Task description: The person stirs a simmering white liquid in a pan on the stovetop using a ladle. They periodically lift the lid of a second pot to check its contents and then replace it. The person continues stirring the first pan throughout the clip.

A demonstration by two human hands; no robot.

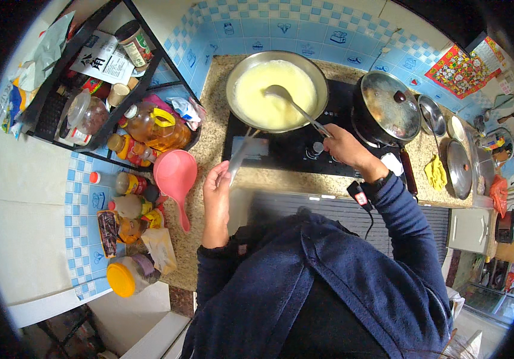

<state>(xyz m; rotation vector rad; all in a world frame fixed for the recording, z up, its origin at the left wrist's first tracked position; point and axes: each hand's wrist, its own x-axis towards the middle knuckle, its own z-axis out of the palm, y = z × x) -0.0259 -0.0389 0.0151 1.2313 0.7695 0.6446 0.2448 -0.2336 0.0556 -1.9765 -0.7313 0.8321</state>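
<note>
A wide steel pan [323, 96] on the black cooktop [279, 155] holds a pale yellow, foamy liquid [261, 107]. My right hand [349, 146] grips the handle of a metal ladle [299, 109]; its bowl rests at the liquid's surface near the middle of the pan. Below the pan's front left, my left hand [216, 197] has its thumb and fingers at the end of the pan's metal handle [240, 155]. That handle is somewhat blurred, and part of the grip is hidden by the hand.
Right of the pan stands a dark pot with a glass lid [385, 105]. Farther right are a yellow cloth [436, 172] and another lid [459, 168]. To the left lie a pink water scoop [175, 172], an oil jug [160, 128], several bottles and a black rack [167, 67].
</note>
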